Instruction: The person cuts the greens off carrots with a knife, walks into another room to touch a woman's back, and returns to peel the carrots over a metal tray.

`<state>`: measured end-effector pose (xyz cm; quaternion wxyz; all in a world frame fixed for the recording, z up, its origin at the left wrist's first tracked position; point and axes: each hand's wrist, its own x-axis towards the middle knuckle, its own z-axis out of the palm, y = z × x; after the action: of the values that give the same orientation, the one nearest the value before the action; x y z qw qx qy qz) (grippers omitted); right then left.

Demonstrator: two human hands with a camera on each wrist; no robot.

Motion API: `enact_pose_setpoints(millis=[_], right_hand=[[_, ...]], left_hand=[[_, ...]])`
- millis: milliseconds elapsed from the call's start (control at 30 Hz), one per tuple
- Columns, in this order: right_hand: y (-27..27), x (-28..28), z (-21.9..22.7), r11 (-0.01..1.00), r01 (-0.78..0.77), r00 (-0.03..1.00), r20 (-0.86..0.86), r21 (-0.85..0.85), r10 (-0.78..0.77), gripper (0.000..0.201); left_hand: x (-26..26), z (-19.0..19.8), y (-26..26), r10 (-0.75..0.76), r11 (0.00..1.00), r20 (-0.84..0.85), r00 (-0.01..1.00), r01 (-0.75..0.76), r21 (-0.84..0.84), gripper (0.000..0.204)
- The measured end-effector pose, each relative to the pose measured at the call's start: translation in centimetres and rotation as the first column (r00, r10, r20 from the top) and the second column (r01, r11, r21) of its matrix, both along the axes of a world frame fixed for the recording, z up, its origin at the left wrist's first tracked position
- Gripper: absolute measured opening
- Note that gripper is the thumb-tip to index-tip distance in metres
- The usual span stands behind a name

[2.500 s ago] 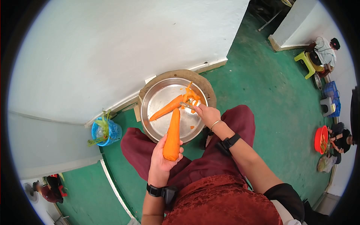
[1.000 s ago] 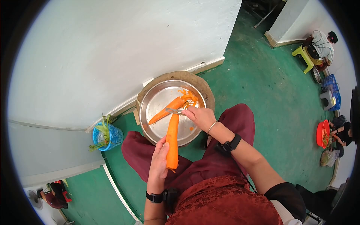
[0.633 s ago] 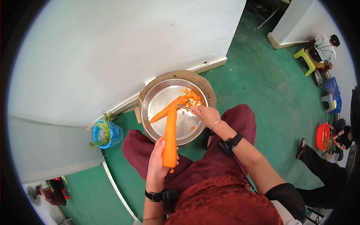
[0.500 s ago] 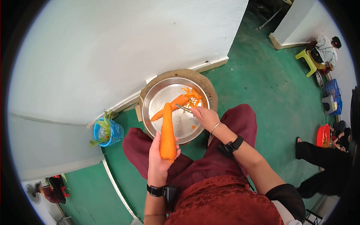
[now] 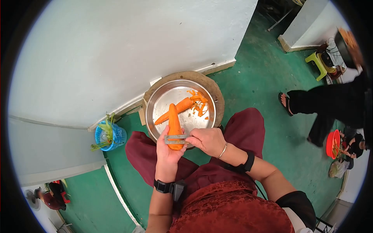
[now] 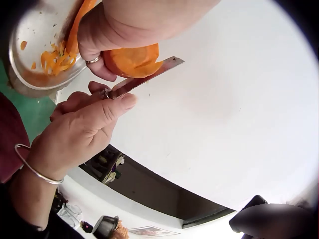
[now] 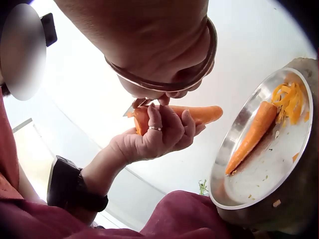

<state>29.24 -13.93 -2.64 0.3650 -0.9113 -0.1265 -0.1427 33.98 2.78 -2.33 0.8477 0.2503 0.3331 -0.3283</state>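
My left hand (image 5: pixel 166 155) grips a peeled carrot (image 5: pixel 174 122) near its thick end, thin end pointing away over the pan. My right hand (image 5: pixel 210 140) pinches a metal peeler (image 5: pixel 175 137) laid across the carrot's thick end. From the left wrist view, the peeler (image 6: pixel 149 77) lies against the carrot's cut end (image 6: pixel 132 62), where a flap of orange stands up. Below is a round steel pan (image 5: pixel 165 95) holding a second carrot (image 5: pixel 183 105) and a heap of peelings (image 5: pixel 202 99). Fingers of the left hand (image 7: pixel 159 132) wrap the carrot in the right wrist view.
The pan stands on a round wooden block (image 5: pixel 218 91) against a white wall (image 5: pixel 128 46). To the left is a blue basket (image 5: pixel 118 136) with green leaves. A person in black trousers (image 5: pixel 322 103) walks at right, near a red basin (image 5: pixel 330 144) and yellow stool (image 5: pixel 316 64).
My right hand has brought the peeler from beside the carrot's thin end to its thick end. The carrot has tipped more upright in my left hand. The person in black has moved farther up the view.
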Motion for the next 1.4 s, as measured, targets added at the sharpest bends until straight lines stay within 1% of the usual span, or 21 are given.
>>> enact_pose_setpoints(millis=[133,233,333,533,633,733,833,933,1033,1133,1167,1267,1300,1367,1400], right_hand=[[0.1,0.1,0.3,1.000,0.011,0.996,0.090,-0.021,-0.009,0.037],[-0.1,0.2,0.4,0.997,0.029,0.990,0.136,-0.073,-0.019,0.037],[-0.4,0.1,0.9,0.992,-0.010,0.996,0.088,-0.125,0.021,0.029],[-0.3,0.1,0.7,0.991,0.006,0.992,0.124,-0.136,0.011,0.030],[-0.4,0.3,0.6,0.987,0.023,0.985,0.174,-0.157,0.005,0.036],[-0.4,0.4,0.3,0.986,0.030,0.982,0.188,-0.163,0.001,0.036],[-0.4,0.6,-0.1,0.986,0.024,0.982,0.191,-0.164,0.008,0.036],[-0.3,0.8,-0.8,0.992,0.013,0.981,0.196,-0.125,0.012,0.036],[-1.1,1.8,-2.7,0.953,0.142,0.990,0.017,-0.268,-0.143,0.035],[-2.8,2.5,-3.5,0.958,0.250,0.960,-0.097,-0.141,-0.264,0.034],[-2.9,2.3,-3.5,0.960,0.244,0.956,-0.131,-0.138,-0.262,0.033],[-2.0,1.4,-2.0,0.984,0.161,0.984,-0.066,-0.082,-0.167,0.033],[-1.5,1.0,-1.1,0.991,0.133,0.990,-0.033,-0.036,-0.134,0.034],[-0.6,0.3,-0.5,0.999,0.052,0.998,-0.023,0.009,-0.051,0.033],[-0.2,0.1,-0.3,0.999,0.009,1.000,-0.015,0.032,-0.008,0.033]], left_hand=[[0.0,0.1,-0.3,0.007,1.000,-0.008,1.000,-0.007,0.013,0.035],[0.0,-0.3,-0.2,0.006,1.000,0.003,1.000,-0.006,0.007,0.035],[-0.2,-0.2,-0.2,0.006,1.000,0.032,0.999,-0.006,-0.008,0.035],[-0.2,-0.4,-0.4,0.035,0.999,-0.001,0.999,-0.035,-0.009,0.033],[-0.3,-1.0,-0.2,0.036,0.999,0.018,0.999,-0.035,-0.037,0.032],[-0.4,-1.0,-0.2,0.054,0.998,0.006,0.999,-0.054,-0.027,0.032],[-0.5,-0.5,-0.5,0.055,0.998,-0.005,0.998,-0.055,0.025,0.031],[-0.6,-0.7,-0.3,0.032,0.999,0.056,0.998,-0.032,0.014,0.032],[-0.8,-0.8,0.0,-0.027,0.998,-0.022,0.999,0.028,0.053,0.033],[-1.5,0.3,-0.1,-0.083,0.996,0.052,0.995,0.083,0.016,0.034],[-1.5,0.3,-0.3,-0.071,0.996,0.032,0.997,0.070,0.047,0.033],[-1.0,-0.7,-0.6,-0.027,0.998,0.002,1.000,0.026,0.049,0.033],[-1.0,-1.0,-0.6,-0.007,1.000,-0.002,1.000,0.007,0.027,0.032],[-1.1,-1.3,-0.4,0.037,0.999,-0.008,0.999,-0.037,-0.012,0.032],[-1.0,-1.0,-0.6,0.042,0.999,-0.023,0.999,-0.041,0.021,0.031]])
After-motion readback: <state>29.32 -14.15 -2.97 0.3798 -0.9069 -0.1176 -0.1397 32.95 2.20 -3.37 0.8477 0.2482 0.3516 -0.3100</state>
